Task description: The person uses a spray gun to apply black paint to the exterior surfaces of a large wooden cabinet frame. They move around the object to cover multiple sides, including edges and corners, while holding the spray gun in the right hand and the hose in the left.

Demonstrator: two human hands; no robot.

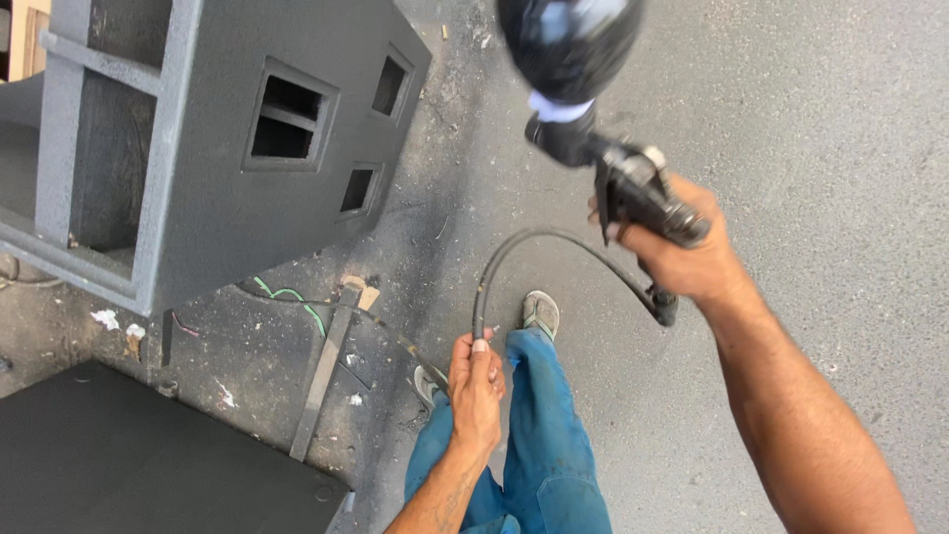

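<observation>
My right hand (682, 247) has its fingers wrapped around a spray gun (633, 183), cup (568, 40) raised. My left hand (474, 381) grips the black hose (534, 237) looping between them, above the floor (820, 129), beside a grey cabinet (208, 148).

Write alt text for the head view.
The right hand holds a black spray gun; the left hand grips its hose. A grey box stands on the spattered ground.

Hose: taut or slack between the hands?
Slack. The hose curves in a loose arch from the left hand up and over to the spray gun held in the right hand.
</observation>
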